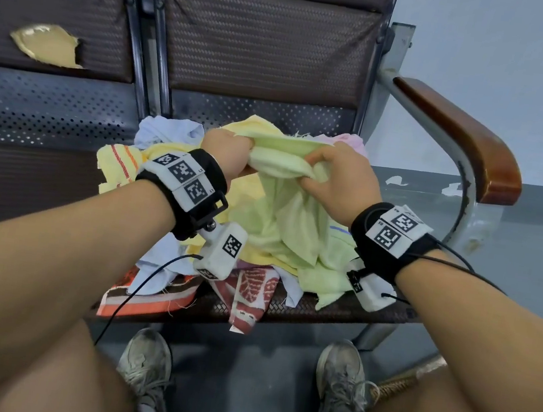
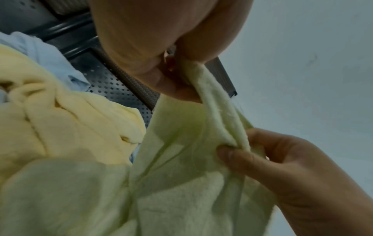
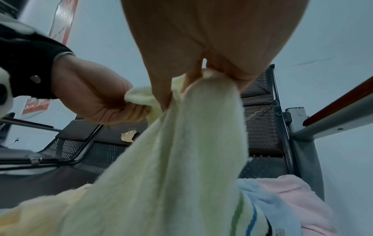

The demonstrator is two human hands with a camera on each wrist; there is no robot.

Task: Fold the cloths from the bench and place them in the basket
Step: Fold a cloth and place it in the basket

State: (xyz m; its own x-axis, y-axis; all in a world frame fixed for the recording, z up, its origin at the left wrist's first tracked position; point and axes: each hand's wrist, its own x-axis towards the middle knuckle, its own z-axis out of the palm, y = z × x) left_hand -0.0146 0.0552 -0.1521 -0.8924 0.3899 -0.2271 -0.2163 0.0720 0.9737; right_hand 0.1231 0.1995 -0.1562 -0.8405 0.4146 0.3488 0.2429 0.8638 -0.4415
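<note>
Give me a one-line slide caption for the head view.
Both hands, left hand and right hand, grip a green cloth above the cloth pile on the bench.

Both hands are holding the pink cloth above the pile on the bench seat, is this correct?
Not quite: the cloth held by the left hand and right hand is light green, not pink. The head view shows it above the pile on the bench seat.

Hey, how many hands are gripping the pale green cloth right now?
2. The left hand bunches the pale green cloth at its upper left; the right hand pinches its top edge just to the right.
</note>
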